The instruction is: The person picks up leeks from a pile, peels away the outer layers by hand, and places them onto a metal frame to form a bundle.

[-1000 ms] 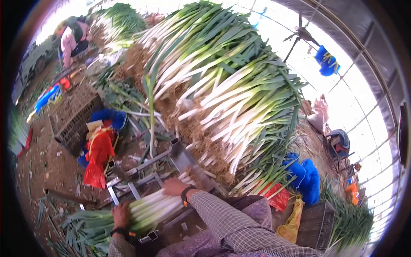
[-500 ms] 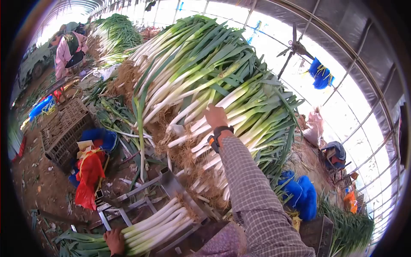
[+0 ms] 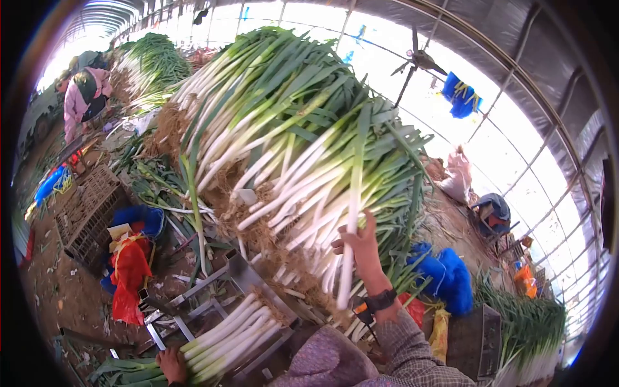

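Observation:
A single leek is gripped in my right hand, fingers and thumb around its white shaft. Its root end points down toward me and its green top lies over the big leek pile. At lower left, my left hand is closed over the green part of a bundle of leeks. That bundle lies across a metal frame, roots toward the right. A patterned cloth covers my lap between the hands.
Left stand a plastic crate and a red bag. To the right are blue netting, a dark crate, more leeks and a pale sack. Another person bends at far left.
My right hand has drawn back from the pile toward me and to the right, now with a leek in it. My left hand stays on the bundle. The view has shifted slightly.

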